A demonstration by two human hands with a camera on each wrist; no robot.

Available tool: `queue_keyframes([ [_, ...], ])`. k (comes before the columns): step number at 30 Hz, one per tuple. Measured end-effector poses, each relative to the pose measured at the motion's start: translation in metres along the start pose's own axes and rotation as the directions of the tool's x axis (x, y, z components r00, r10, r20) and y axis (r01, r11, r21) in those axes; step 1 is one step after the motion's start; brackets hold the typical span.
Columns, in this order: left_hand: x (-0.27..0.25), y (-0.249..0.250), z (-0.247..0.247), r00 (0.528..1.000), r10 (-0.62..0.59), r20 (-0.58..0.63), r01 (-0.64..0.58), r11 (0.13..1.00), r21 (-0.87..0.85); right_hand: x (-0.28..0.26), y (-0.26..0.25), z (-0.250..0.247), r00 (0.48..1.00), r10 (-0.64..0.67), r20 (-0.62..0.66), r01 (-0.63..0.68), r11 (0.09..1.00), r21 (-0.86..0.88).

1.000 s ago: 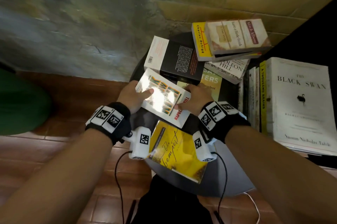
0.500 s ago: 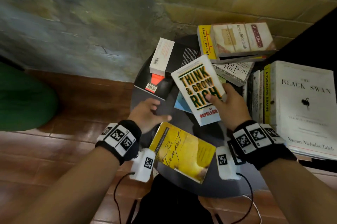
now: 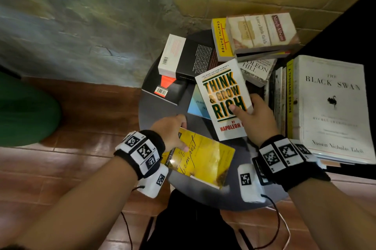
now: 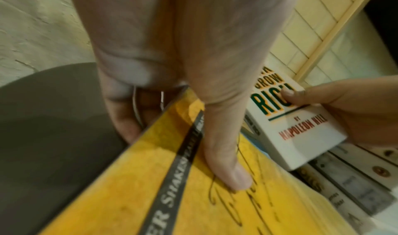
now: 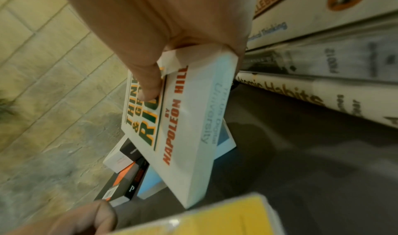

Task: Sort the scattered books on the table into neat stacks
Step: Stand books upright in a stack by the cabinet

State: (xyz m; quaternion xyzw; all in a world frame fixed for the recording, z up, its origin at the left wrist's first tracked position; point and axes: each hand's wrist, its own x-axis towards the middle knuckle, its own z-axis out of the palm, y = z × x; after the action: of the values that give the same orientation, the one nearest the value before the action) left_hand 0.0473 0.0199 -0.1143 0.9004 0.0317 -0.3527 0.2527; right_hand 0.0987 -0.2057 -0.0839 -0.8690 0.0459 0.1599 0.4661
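Round dark counter (image 3: 158, 111) against a brick wall. Right hand (image 3: 257, 119) pinches Think & Grow Rich (image 3: 222, 95), lifted over a blue book (image 3: 198, 105). Left hand (image 3: 171, 134) pinches yellow Tempest book (image 3: 205, 160) at its corner, thumb on cover.

I see a round dark tabletop (image 3: 160, 107) standing on a reddish-brown tiled floor (image 3: 61, 168). Lying on it are a black book (image 3: 173, 89) at the far left, a pale blue book (image 3: 198, 105) near the middle and a yellow book (image 3: 205, 160) at the near edge. Further books are piled at the far side and along the right.
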Motion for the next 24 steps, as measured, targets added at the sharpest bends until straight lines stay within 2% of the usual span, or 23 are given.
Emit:
queue_keyframes([
  [2, 0.000, -0.002, -0.001, 1.000, -0.011, 0.004, 0.012, 0.994, -0.107, -0.001, 0.002, 0.000, 1.000, -0.008, -0.010, 0.008, 1.000, 0.014],
  [5, 0.003, -0.011, -0.003, 0.998, -0.031, -0.056, 0.016, 0.966, -0.258, -0.002, 0.001, 0.000, 0.999, -0.022, -0.041, 0.025, 0.997, 0.069],
  [8, 0.006, -0.020, -0.008, 0.986, -0.096, -0.138, 0.016, 0.870, -0.492, -0.006, -0.005, -0.003, 0.997, -0.049, -0.056, 0.058, 0.986, 0.155],
  [11, 0.010, -0.022, -0.015, 0.978, -0.094, -0.186, -0.026, 0.828, -0.560, -0.010, -0.010, -0.007, 0.993, -0.106, -0.045, 0.112, 0.976, 0.185],
  [14, 0.016, -0.017, -0.022, 0.991, 0.002, -0.132, -0.093, 0.721, -0.687, -0.013, -0.009, -0.006, 0.992, -0.122, 0.015, 0.119, 0.984, 0.136],
  [16, 0.019, -0.012, -0.028, 0.995, 0.023, -0.094, -0.083, 0.701, -0.708, -0.014, -0.004, -0.004, 0.990, -0.116, 0.079, 0.112, 0.992, 0.053],
  [18, 0.022, -0.009, -0.033, 0.996, -0.036, -0.079, -0.037, 0.643, -0.765, -0.014, 0.005, 0.000, 0.981, -0.105, 0.162, 0.115, 0.992, -0.057],
  [20, 0.025, -0.006, -0.037, 0.990, -0.122, -0.064, 0.007, 0.504, -0.864, -0.014, 0.014, 0.005, 0.973, -0.101, 0.209, 0.134, 0.980, -0.147],
  [21, 0.026, -0.005, -0.037, 0.991, -0.127, -0.042, 0.021, 0.459, -0.888, -0.014, 0.017, 0.010, 0.969, -0.109, 0.220, 0.148, 0.974, -0.170],
  [22, 0.027, -0.003, -0.038, 0.993, -0.114, -0.012, 0.041, 0.452, -0.891, -0.014, 0.019, 0.015, 0.966, -0.112, 0.233, 0.158, 0.969, -0.188],
  [24, 0.028, 0.000, -0.036, 0.999, -0.044, 0.012, 0.034, 0.539, -0.841, -0.014, 0.022, 0.028, 0.962, -0.113, 0.249, 0.176, 0.953, -0.246],
])
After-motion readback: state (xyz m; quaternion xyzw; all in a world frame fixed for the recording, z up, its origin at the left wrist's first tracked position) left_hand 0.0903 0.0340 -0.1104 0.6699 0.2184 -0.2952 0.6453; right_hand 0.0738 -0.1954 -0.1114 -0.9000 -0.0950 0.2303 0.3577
